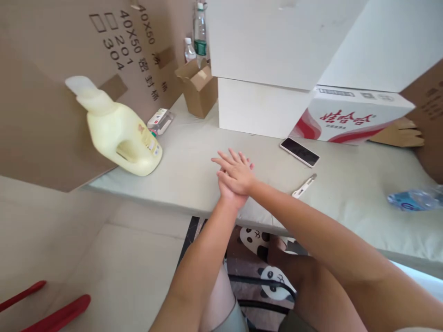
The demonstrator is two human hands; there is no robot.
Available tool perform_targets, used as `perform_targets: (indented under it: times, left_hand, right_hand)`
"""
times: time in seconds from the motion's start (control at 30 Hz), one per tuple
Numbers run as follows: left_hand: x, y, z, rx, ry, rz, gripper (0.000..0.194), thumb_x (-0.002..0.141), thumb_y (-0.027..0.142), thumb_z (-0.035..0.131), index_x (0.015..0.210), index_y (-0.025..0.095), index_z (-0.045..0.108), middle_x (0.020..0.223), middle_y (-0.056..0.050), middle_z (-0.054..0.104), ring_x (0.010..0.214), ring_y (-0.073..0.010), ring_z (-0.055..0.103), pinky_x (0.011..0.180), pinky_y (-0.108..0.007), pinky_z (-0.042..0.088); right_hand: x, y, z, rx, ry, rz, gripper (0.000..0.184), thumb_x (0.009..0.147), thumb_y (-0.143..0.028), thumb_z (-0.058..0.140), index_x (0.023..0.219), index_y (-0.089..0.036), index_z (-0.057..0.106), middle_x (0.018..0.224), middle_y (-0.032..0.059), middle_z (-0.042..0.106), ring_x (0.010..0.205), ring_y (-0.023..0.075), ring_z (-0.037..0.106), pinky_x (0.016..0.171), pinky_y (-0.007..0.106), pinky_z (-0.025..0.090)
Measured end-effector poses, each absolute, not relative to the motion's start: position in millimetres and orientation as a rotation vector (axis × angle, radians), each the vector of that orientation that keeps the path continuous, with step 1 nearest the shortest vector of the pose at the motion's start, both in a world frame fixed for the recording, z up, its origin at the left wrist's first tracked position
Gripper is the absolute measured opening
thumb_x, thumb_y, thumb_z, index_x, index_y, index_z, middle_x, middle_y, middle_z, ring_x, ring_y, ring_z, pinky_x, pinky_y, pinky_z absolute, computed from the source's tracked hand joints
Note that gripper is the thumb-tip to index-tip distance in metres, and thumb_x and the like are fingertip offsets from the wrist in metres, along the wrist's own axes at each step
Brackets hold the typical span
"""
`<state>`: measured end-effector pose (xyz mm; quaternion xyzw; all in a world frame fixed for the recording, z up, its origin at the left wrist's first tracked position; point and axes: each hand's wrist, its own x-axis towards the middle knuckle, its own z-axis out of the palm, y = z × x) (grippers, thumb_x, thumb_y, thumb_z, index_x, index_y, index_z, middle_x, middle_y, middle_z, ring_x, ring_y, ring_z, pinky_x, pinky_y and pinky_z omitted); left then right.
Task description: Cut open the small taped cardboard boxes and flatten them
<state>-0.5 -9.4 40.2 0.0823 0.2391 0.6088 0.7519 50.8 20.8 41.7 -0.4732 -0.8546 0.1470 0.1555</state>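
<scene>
My right hand (237, 174) lies flat on top of my left hand (228, 196), palms pressed together over the table's front edge. Fingers of the right hand are stretched out and slightly spread; the left hand is mostly covered, its fingers extended beneath. Neither hand holds anything. A pale yellow jug (119, 131) with a handle stands tilted to the left of the hands. A white box cutter (303, 186) lies on the table just right of them, and a black phone (299, 151) lies further back.
The white table (194, 170) carries stacked white boxes (263, 69), a red-and-white printed carton (349, 115), a small open cardboard box (198, 90) with water bottles (200, 32) behind it, a large brown cardboard sheet (44, 92) at left, and a plastic bottle (415, 199) lying at right.
</scene>
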Motion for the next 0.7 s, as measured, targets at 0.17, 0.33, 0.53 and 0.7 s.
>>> perform_targets:
  times: [0.17,0.33,0.53,0.7]
  left_hand:
    - [-34,-8,44,0.094,0.329,1.28,0.064,0.099,0.058,0.023,0.14,0.022,0.058,0.157,-0.007,0.051,0.152,-0.0273,0.04,0.122,-0.049,0.035]
    - [-61,3,41,0.03,0.378,1.36,0.064,0.097,0.058,0.025,0.132,0.02,0.061,0.154,-0.009,0.054,0.153,-0.0228,0.038,0.122,-0.039,0.036]
    - [-82,13,41,0.019,0.364,1.402,0.049,0.094,0.051,0.032,0.123,0.023,0.061,0.161,-0.006,0.045,0.15,-0.022,0.043,0.114,-0.036,0.045]
    - [-89,20,41,-0.019,0.408,1.371,0.044,0.091,0.051,0.036,0.115,0.023,0.061,0.153,-0.012,0.053,0.146,-0.0293,0.047,0.113,-0.045,0.046]
  right_hand:
    - [33,55,41,-1.41,-2.447,0.425,0.051,0.102,-0.041,0.033,0.149,-0.031,0.052,0.166,0.0012,0.037,0.16,0.0323,0.016,0.127,0.065,0.007]
    - [9,102,40,-1.432,-2.506,0.307,0.051,0.1,-0.037,0.036,0.144,-0.024,0.056,0.165,0.0059,0.04,0.159,0.0344,0.021,0.127,0.065,0.009]
    - [-27,196,55,-1.434,-2.352,0.255,0.053,0.093,-0.03,0.05,0.143,-0.014,0.056,0.164,0.0164,0.038,0.155,0.0364,0.031,0.128,0.058,0.023]
    - [-62,288,74,-1.549,-2.09,0.405,0.059,0.085,-0.024,0.059,0.142,-0.011,0.053,0.169,0.0198,0.019,0.152,0.0393,0.035,0.127,0.058,0.026]
